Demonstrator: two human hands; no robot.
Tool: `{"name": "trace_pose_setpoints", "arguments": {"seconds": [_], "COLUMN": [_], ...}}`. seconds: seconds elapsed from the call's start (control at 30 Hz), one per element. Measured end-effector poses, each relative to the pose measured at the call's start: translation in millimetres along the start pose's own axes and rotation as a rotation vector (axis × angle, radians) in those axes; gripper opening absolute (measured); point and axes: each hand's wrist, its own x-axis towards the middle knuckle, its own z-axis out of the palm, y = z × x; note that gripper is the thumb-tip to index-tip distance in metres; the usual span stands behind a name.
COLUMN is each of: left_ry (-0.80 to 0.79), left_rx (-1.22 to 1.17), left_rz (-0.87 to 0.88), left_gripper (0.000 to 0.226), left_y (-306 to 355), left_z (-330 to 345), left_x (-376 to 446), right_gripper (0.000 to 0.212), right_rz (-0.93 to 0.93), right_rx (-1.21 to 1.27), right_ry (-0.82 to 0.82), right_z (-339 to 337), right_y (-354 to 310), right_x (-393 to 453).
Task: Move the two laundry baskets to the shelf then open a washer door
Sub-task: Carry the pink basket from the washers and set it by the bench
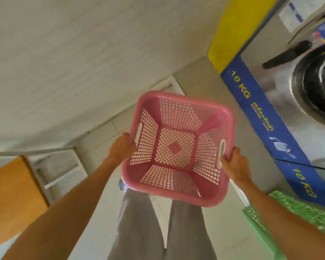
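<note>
Both our hands, left hand [122, 147] and right hand [234, 164], grasp the empty pink basket [176, 149] by its rim, held above the floor; swinging right, we risk clipping the washer [296, 102] or green basket [296, 209].

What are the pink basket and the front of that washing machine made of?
The pink basket looks like moulded plastic with a smooth, slightly glossy finish: its walls and floor are one-piece lattice with rounded rims and cut-out handles. The washing machine front appears to be brushed metal, probably stainless steel, judging by its grey sheen and soft reflections. Its blue strip looks painted or stickered.
</note>
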Motion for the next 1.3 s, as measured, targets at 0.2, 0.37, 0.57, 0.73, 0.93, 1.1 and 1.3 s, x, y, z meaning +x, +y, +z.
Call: {"name": "trace_pose_setpoints", "arguments": {"seconds": [0.2, 0.37, 0.57, 0.73, 0.93, 1.1, 1.3], "left_ry": [0.054, 0.111, 0.163, 0.218, 0.235, 0.261, 0.149], "left_rx": [-0.212, -0.412, -0.585, -0.644, -0.717, -0.826, -0.930], "left_rz": [-0.278, -0.411, -0.460, -0.449, -0.449, -0.430, -0.490], "left_gripper": [0.022, 0.025, 0.027, 0.027, 0.028, 0.046, 0.066], "left_y": [-175, -296, -401, -449, -481, -494, -509], "left_z": [-20, -25, -25, -23, -15, -2, 8], "left_x": [-59, -109, -135, -124, -87, -63, -41], "right_gripper": [0.047, 0.037, 0.033, 0.029, 0.029, 0.033, 0.035], "right_rz": [-0.186, -0.310, -0.388, -0.434, -0.367, -0.281, -0.244], "right_rx": [-0.107, -0.204, -0.293, -0.337, -0.364, -0.347, -0.297], "right_ry": [-0.199, -0.289, -0.333, -0.382, -0.465, -0.468, -0.492], "right_z": [75, 141, 208, 250, 292, 318, 343], "right_y": [-127, -221, -306, -345, -379, -389, -393], "right_x": [-35, -78, -111, -112, -94, -85, -75]}}
